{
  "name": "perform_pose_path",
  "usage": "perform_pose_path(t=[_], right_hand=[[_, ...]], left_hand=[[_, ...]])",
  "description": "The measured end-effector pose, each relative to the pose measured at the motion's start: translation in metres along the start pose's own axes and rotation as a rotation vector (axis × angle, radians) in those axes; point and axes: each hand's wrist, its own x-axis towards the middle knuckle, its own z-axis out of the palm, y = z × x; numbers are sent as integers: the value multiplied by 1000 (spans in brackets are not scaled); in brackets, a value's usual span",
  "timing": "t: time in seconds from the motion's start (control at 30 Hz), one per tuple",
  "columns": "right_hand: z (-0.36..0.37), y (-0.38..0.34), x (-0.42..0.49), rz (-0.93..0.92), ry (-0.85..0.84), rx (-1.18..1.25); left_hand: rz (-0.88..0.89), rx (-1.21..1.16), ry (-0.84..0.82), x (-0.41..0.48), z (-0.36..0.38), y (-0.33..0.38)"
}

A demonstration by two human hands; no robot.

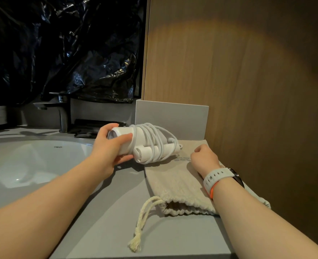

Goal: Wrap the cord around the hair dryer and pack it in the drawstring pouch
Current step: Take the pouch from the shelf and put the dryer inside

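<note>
The left hand [110,146] grasps the barrel of the white folding hair dryer [125,147], thumb on top and fingers beneath, holding it above the grey countertop [107,212] just left of the pouch's far end; the white cord [155,136] is coiled around its body and folded handle; the right hand [204,160] rests clenched on the beige woven drawstring pouch [175,182], though I cannot tell whether it pinches the fabric; the pouch lies flat against the wooden wall panel [229,71], mouth and cream drawstring [142,219] nearest; a white basin [33,157] sits left.
</note>
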Motion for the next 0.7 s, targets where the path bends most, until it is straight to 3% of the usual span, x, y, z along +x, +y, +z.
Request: perform_pose_path(t=[0.17, 0.27, 0.4, 0.5, 0.6, 0.7], right_hand=[[-19, -11, -12, -106, -119, -4], [-39, -14, -28, -165, -242, 54], [-73, -3, -63, -341, -573, -70], [-89, 7, -92, -418, -830, -188], [-81, 16, -108, -514, -743, -315], [-65, 13, -117, -493, -554, -145]], left_hand=[[-52, 74, -41, 1, 1, -8], [-10, 254, -73, 2, 1, -9], [165, 762, 7, 1, 1, -11], [454, 854, 11, -15, 9, -4], [638, 775, -145, -40, 18, 7], [884, 898, -71, -56, 17, 11]])
